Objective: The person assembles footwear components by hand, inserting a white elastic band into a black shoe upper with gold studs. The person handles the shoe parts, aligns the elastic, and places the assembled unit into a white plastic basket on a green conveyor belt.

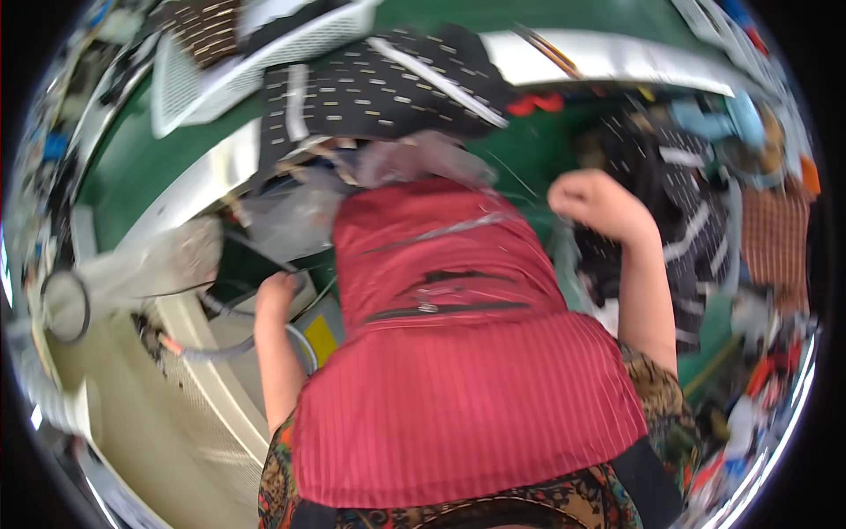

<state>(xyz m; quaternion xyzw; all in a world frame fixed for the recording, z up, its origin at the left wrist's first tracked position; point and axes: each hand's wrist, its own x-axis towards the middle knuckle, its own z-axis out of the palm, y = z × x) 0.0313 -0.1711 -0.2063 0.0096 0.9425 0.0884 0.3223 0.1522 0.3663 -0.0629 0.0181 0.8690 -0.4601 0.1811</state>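
My right hand [601, 205] is raised with its fingers curled in, to the right of the red apron. A thin pale line like a thread runs near its fingertips; whether it is held I cannot tell. Low on the left, my left hand [275, 298] is beside the clear plastic bag and a grey tube, its fingers blurred and partly hidden. Between my arms lies a dark red striped apron [467, 397] with a zipped pocket and black straps. Black fabric with white dashes and white strips [379, 84] lies ahead on the worktable; more patterned black fabric [692, 220] lies right of my right hand.
A white perforated basket [185, 97] with brown patterned cloth stands at the far left. Clear plastic bags [295, 216] lie beyond the apron. A beige machine housing [189, 326] is at left. Brown checked cloth [774, 234] and blue items [745, 119] are at right.
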